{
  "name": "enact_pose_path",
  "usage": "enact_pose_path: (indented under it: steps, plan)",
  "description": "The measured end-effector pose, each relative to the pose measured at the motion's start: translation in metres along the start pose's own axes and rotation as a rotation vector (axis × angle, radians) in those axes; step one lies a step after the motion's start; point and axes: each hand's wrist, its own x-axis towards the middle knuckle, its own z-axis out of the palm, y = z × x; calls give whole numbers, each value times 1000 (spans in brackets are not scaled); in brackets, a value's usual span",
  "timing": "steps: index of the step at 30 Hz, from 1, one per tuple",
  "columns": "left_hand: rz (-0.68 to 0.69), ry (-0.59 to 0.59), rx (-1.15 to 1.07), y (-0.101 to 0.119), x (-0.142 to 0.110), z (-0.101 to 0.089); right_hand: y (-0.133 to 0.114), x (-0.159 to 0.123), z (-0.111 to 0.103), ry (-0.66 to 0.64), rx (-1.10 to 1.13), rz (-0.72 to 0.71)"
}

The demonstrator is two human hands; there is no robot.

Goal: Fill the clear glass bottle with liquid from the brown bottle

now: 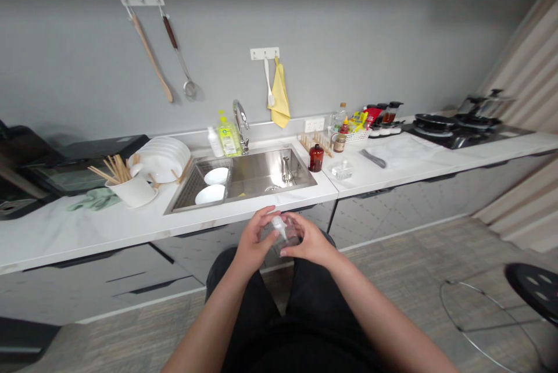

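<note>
Between my two hands, in front of the counter edge and above my lap, is a small clear bottle (288, 235) with a white pump top. My left hand (254, 240) closes on its left side, the thumb near the pump. My right hand (310, 239) wraps round its right side. Both hands partly hide the bottle, and I cannot make out its contents. On the counter beyond stands a dark amber bottle (316, 159), and beside it sits a clear, low container (342, 169).
Ahead is a steel sink (261, 168) with white bowls (211, 193) and a faucet (240, 123). A utensil holder (134, 190) and stacked plates (161, 161) stand left. Rightward are a condiment basket (357, 135), a grey strap-like item (373, 158), a stove (462, 132) and a stool (534, 291).
</note>
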Motion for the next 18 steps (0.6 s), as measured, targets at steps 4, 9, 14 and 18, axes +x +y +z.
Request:
enact_pose_path:
  steps: [4, 9, 14, 18]
  plan:
    - [42, 82, 71, -3, 4, 2, 2, 1, 0, 18, -8, 23]
    - [62, 155, 109, -7, 7, 4, -2, 1, 2, 7, -50, 25]
    - [26, 81, 46, -3, 4, 0, -5, 1, 0, 7, -83, 28]
    - [-11, 65, 17, -3, 4, 0, -1, 0, -1, -5, -81, 34]
